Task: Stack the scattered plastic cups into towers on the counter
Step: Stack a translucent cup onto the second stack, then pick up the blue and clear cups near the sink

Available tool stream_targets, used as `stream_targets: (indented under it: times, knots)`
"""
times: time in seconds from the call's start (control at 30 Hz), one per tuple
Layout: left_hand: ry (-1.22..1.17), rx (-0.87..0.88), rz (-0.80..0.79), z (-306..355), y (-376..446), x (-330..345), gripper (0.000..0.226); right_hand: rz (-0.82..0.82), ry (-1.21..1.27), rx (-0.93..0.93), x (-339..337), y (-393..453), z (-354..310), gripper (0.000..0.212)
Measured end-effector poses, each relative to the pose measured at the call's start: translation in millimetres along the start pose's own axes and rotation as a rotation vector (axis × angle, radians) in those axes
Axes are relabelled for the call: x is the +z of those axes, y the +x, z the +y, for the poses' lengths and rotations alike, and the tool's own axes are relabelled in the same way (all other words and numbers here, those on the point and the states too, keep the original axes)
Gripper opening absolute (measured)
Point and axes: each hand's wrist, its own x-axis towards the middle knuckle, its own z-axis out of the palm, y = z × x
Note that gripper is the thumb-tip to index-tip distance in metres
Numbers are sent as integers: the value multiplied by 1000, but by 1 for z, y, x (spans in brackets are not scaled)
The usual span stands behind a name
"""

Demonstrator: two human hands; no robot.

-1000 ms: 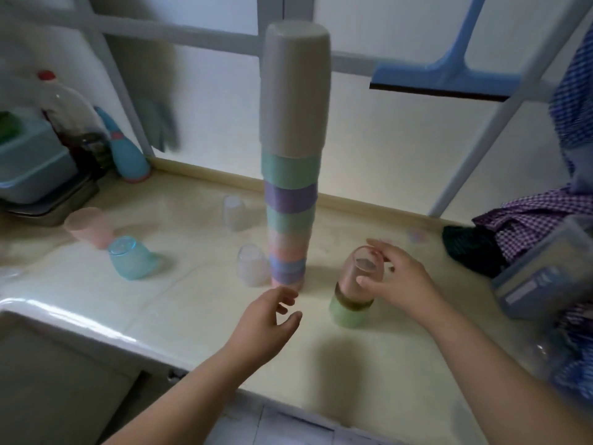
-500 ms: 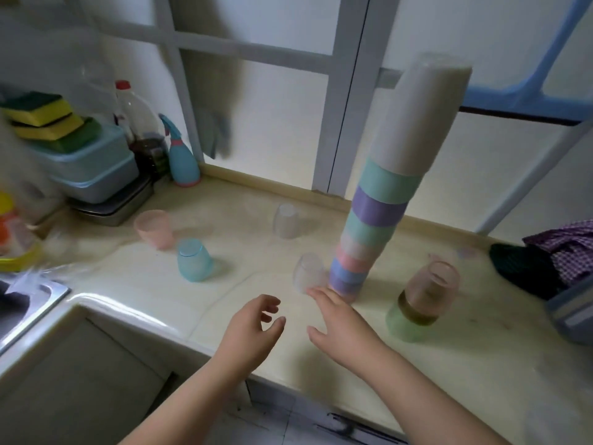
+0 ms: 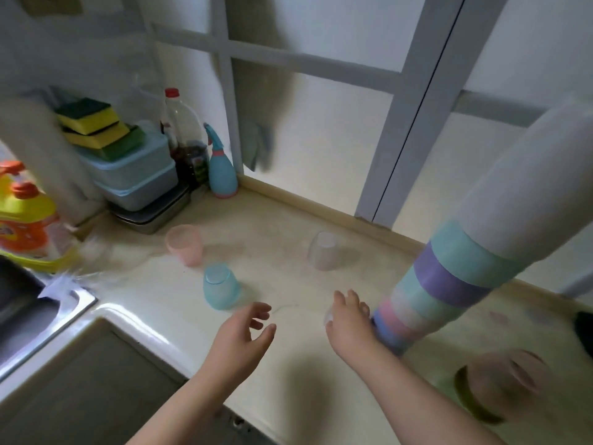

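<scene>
A tall tower of nested cups (image 3: pixel 449 284), grey on top with teal, purple, pink and blue bands, stands on the counter (image 3: pixel 282 226) at the right. My right hand (image 3: pixel 348 321) is curled over a small clear cup (image 3: pixel 328 317) at the tower's base, hiding most of it. My left hand (image 3: pixel 244 335) hovers open beside it, holding nothing. Loose cups stand further back: a pink cup (image 3: pixel 184 244), an upside-down blue cup (image 3: pixel 219 287) and a second clear cup (image 3: pixel 322 252). A short stack (image 3: pixel 500 380), brownish cup over a green one, is at the lower right.
A steel sink (image 3: pixel 25 316) lies at the left with an orange and yellow detergent bottle (image 3: pixel 25 216) behind it. Lidded boxes with sponges (image 3: pixel 134 175), a dark bottle (image 3: pixel 183 136) and a blue spray bottle (image 3: pixel 221 168) fill the back left corner. A window frame (image 3: pixel 404 123) backs the counter.
My right hand left the short stack and moved left onto the small clear cup by the tower. The view swung left, showing the sink. My left hand stayed open.
</scene>
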Motion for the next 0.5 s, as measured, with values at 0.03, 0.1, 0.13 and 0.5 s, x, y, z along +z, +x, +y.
stream_targets:
  times: [0.03, 0.1, 0.13, 0.5]
  knots:
    - [1, -3, 12, -1, 5, -3, 21, 10, -19, -3, 1, 2, 1, 48]
    - [5, -7, 25, -5, 15, -9, 20, 25, -37, -35, 2, 5, -1, 42]
    - [8, -8, 32, -7, 19, -13, 20, 22, -22, -61, 1, 6, -4, 41]
    - [177, 104, 88, -49, 88, -83, 48, 16, 373, -206, -18, 27, -122, 63]
